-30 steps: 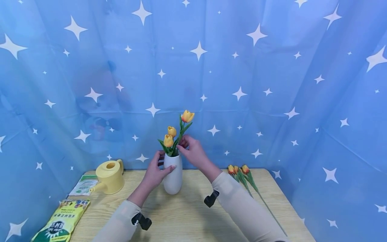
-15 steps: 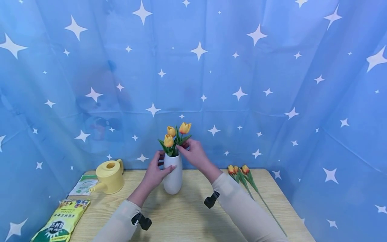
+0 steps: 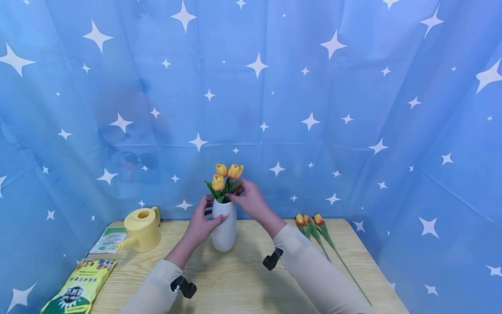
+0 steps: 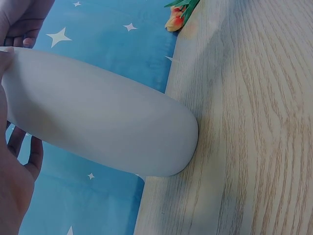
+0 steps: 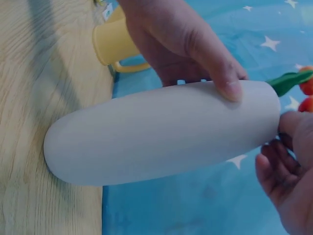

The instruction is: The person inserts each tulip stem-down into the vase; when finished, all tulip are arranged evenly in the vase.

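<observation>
Fingers of my left hand (image 3: 201,224) curl around the upper part of the white vase (image 3: 224,229), upright on the wooden table (image 3: 231,283), while my right hand (image 3: 252,199), angled in from the right, pinches a yellow tulip (image 3: 235,171) at the vase's mouth, its stem hidden. Upside-down print on the yellow bag (image 3: 84,281), cut off at the bottom of the head view, I cannot read.

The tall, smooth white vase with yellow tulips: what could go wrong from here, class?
The tall, smooth white vase might tip if the left hand, gripping it near the top, loosens.
Long green leaves crowded at its mouth could snag or bend if the right hand pushes the rightmost cup-shaped yellow-orange tulip deeper.
</observation>
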A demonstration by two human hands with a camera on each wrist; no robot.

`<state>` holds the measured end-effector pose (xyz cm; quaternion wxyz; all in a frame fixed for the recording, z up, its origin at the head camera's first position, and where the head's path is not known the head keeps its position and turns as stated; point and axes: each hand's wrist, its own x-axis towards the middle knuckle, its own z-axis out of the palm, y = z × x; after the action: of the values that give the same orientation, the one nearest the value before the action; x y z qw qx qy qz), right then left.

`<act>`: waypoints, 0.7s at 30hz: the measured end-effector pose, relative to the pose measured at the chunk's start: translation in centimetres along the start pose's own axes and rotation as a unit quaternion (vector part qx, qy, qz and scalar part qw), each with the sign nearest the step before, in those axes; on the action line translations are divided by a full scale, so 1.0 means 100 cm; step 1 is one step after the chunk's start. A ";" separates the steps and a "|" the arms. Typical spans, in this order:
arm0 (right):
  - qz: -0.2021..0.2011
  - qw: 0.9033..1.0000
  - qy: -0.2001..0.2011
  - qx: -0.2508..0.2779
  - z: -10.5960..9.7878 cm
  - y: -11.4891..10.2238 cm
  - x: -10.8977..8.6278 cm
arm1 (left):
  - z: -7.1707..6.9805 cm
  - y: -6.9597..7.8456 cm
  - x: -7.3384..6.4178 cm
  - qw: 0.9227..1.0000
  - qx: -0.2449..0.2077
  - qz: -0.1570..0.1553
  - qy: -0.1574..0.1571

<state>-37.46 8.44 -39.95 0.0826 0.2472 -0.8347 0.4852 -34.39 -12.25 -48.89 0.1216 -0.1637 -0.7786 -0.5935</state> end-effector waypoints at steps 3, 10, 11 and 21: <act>0.015 1.000 -0.010 0.015 -0.001 0.002 -0.001 | 0.000 0.000 0.000 1.000 -0.002 -0.002 0.000; 0.034 0.999 -0.021 0.029 -0.005 0.002 -0.004 | 0.001 0.001 -0.001 1.000 0.003 -0.004 -0.001; 0.035 0.999 -0.022 0.029 -0.005 0.002 -0.005 | 0.001 0.001 -0.001 1.000 0.003 -0.003 -0.001; 0.017 1.000 -0.001 0.023 -0.011 0.005 -0.016 | 0.001 0.001 0.000 1.000 0.004 -0.007 0.003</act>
<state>-36.40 10.14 -40.38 0.0680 0.2354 -0.8275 0.5051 -34.34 -12.14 -48.88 0.1202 -0.1557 -0.7816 -0.5920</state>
